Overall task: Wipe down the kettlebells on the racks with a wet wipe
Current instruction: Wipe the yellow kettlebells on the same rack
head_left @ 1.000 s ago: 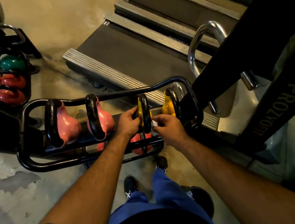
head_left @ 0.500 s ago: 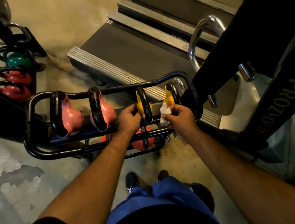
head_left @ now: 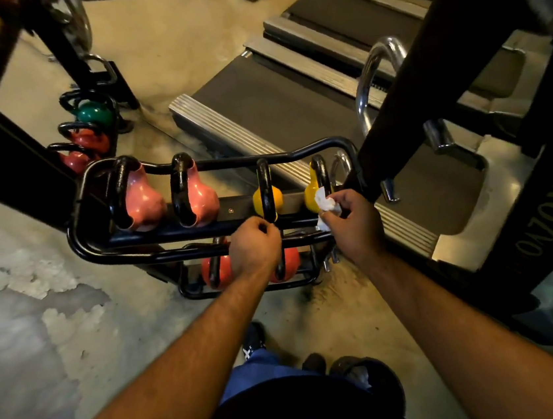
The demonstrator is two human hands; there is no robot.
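The floor [head_left: 59, 337] is pale concrete with worn, patchy spots, and a treadmill [head_left: 290, 104] with a dark belt lies behind, next to a tall black machine frame [head_left: 543, 206] at the right side. In front of the person stands a black tube rack [head_left: 78, 238] with two levels. On the upper level there are two pink kettlebells [head_left: 143, 203] at the left and two yellow kettlebells [head_left: 269, 200] at the right; red ones [head_left: 221, 267] sit on the lower level. A second rack [head_left: 93, 123] further left holds green and red kettlebells. Both arms reach forward over the rack. The left hand [head_left: 255, 246] is at the near end of the black handle of the inner yellow kettlebell, fingers curled; I cannot tell if they really clamp it. The right hand [head_left: 356, 224] pinches a white wet wipe [head_left: 324, 202] between the fingers and holds it against the outer yellow kettlebell [head_left: 311, 198].
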